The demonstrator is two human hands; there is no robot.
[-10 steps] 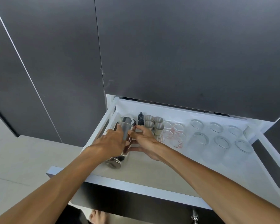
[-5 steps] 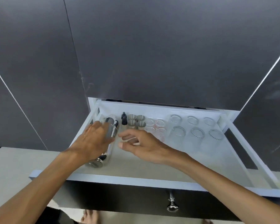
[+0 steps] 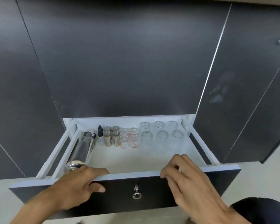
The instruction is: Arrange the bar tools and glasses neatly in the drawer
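The white drawer [image 3: 136, 159] stands pulled out, its dark front panel [image 3: 152, 189] nearest me. A shiny metal shaker [image 3: 82, 147] lies on its side along the left wall. Beside it stand a small dark dropper bottle [image 3: 100, 130], several metal jiggers [image 3: 111, 138], small measuring glasses with red marks [image 3: 130, 138] and several clear tumblers [image 3: 160, 131] in two rows. My left hand [image 3: 78, 186] grips the top edge of the front panel, fingers over it and thumb on the face. My right hand [image 3: 186, 177] rests on the same edge further right.
A round metal knob [image 3: 137, 194] sits in the middle of the drawer front, between my hands. Dark cabinet fronts [image 3: 128, 62] rise behind and on both sides of the drawer. Pale floor [image 3: 0, 199] shows at the lower left.
Both hands have come out of the drawer, away from the shaker and jiggers, and now sit on the front panel's top edge. The shaker stays lying at the left.
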